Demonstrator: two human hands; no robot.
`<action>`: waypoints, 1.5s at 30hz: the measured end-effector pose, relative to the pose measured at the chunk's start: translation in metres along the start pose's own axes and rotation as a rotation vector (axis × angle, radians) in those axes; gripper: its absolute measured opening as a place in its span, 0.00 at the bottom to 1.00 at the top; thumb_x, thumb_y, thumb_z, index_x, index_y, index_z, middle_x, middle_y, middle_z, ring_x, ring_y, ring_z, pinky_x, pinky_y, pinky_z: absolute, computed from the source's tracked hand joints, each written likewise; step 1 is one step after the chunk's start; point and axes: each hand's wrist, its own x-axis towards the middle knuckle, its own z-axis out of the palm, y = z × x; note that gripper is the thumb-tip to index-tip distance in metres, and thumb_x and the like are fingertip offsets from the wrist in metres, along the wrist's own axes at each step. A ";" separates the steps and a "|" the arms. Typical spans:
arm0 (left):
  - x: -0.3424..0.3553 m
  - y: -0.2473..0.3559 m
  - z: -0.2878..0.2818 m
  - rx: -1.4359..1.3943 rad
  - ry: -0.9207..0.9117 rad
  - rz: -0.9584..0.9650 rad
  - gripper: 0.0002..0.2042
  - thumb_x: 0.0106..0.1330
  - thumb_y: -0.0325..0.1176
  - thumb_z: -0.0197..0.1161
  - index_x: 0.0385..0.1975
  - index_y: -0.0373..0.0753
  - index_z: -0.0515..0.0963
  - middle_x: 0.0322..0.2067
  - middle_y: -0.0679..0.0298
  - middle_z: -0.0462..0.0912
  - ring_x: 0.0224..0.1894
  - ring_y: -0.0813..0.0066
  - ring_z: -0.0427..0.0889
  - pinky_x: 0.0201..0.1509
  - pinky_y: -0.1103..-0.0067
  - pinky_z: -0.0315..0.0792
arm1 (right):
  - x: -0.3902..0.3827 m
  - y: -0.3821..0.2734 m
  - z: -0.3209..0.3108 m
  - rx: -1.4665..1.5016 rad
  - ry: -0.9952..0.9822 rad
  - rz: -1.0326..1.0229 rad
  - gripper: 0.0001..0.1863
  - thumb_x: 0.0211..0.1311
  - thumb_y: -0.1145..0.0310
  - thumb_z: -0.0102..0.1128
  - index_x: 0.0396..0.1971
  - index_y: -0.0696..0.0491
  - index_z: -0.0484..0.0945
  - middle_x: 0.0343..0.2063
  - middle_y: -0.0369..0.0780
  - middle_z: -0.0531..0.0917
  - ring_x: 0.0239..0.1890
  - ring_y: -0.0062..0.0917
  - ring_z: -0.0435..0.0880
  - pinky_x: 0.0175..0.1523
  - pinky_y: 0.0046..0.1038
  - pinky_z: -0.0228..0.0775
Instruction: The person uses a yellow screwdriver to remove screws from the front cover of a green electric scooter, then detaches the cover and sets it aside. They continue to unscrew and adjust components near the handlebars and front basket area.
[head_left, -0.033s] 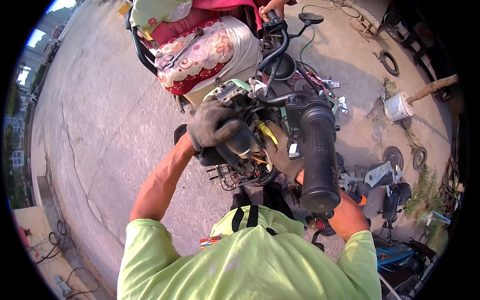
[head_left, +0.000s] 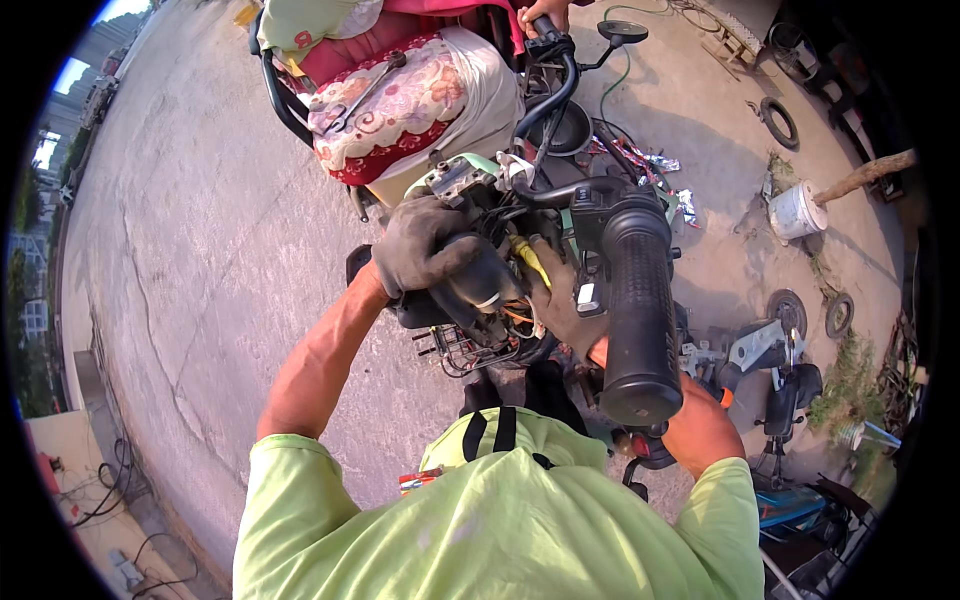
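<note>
My left hand (head_left: 428,245), in a dark grey glove, bends its fingers closed over a curved black plastic part (head_left: 478,280) at the front of a handlebar vehicle. My right hand (head_left: 562,305), in a brownish glove, reaches in among the wiring behind the thick black handlebar grip (head_left: 640,320). Along its fingers lies a slim yellow piece (head_left: 530,260), perhaps a handle or a sleeve; its ends are hidden. Orange and white wires (head_left: 520,318) show just below. The grip and the other parts cover some of the right hand.
A seat with a flowered cover (head_left: 400,110) lies ahead, a long metal tool (head_left: 365,95) on top. Another person's hand (head_left: 545,14) rests on the far handlebar. To the right are a white bucket with a post (head_left: 795,212), a tire (head_left: 778,123) and a parked two-wheeler (head_left: 770,360).
Almost the same. My left hand and forearm have shifted very slightly; both hands stay at the same places on the vehicle.
</note>
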 end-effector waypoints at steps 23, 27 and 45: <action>-0.005 -0.003 0.005 0.008 0.057 -0.016 0.20 0.59 0.49 0.65 0.37 0.35 0.85 0.33 0.50 0.83 0.39 0.50 0.81 0.48 0.62 0.72 | 0.013 0.009 -0.023 0.431 -0.078 0.057 0.23 0.70 0.69 0.56 0.63 0.57 0.69 0.62 0.47 0.70 0.62 0.40 0.72 0.68 0.32 0.64; -0.002 -0.003 0.005 -0.018 0.040 -0.042 0.20 0.60 0.49 0.65 0.37 0.35 0.84 0.34 0.50 0.83 0.41 0.48 0.80 0.49 0.62 0.72 | 0.010 0.011 -0.025 0.460 -0.067 0.066 0.23 0.70 0.69 0.56 0.63 0.57 0.69 0.61 0.47 0.70 0.62 0.40 0.73 0.68 0.32 0.64; 0.001 -0.003 0.008 -0.018 0.068 -0.009 0.21 0.59 0.48 0.65 0.40 0.35 0.85 0.33 0.49 0.83 0.39 0.48 0.80 0.47 0.62 0.72 | 0.015 0.014 -0.034 0.487 -0.099 0.073 0.22 0.71 0.69 0.55 0.63 0.57 0.69 0.60 0.46 0.71 0.60 0.38 0.74 0.66 0.31 0.65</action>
